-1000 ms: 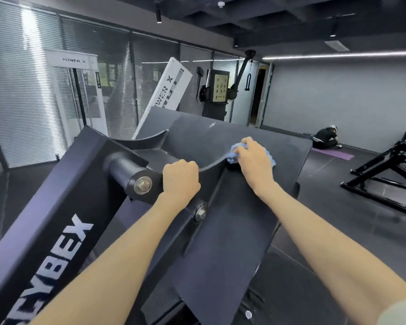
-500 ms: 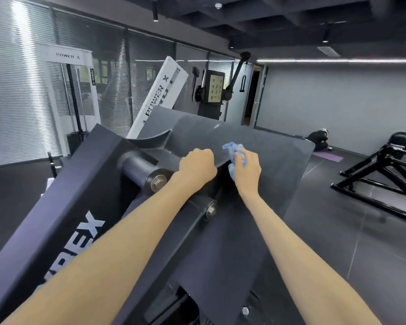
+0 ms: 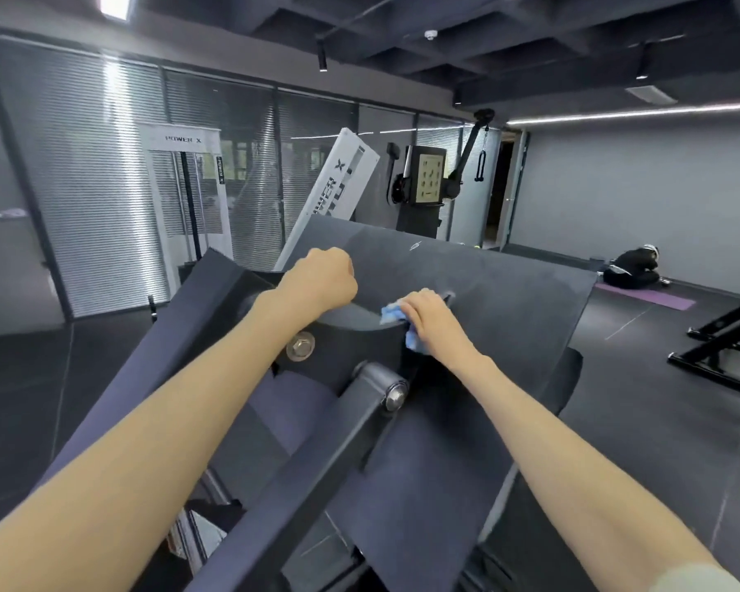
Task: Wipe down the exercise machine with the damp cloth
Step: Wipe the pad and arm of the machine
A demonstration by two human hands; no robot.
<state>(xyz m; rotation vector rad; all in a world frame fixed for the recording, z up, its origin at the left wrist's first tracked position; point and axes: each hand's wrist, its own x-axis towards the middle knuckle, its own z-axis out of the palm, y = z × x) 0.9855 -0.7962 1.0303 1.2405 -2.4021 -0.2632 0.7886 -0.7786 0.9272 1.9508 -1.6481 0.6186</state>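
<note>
The dark exercise machine [image 3: 488, 318] fills the middle of the view, a big tilted rough-surfaced foot plate with a curved bracket and bolted pivot arms on its left side. My right hand [image 3: 434, 324] presses a blue cloth [image 3: 396, 316] against the plate's inner edge beside the bracket. The cloth pokes out left of and below my fingers. My left hand [image 3: 323, 284] is a closed fist resting on top of the curved bracket, just left of the cloth.
A white frame [image 3: 180, 198] and a leaning white beam [image 3: 330, 198] stand behind the machine by the blinds. A cable station [image 3: 428, 185] is at the back. A person [image 3: 633, 269] crouches on a purple mat far right. A black rack [image 3: 727, 343] stands right.
My right hand has slid the cloth down along the plate's inner edge. My left fist has shifted up onto the bracket's top. The view has tilted down onto the pivot arms.
</note>
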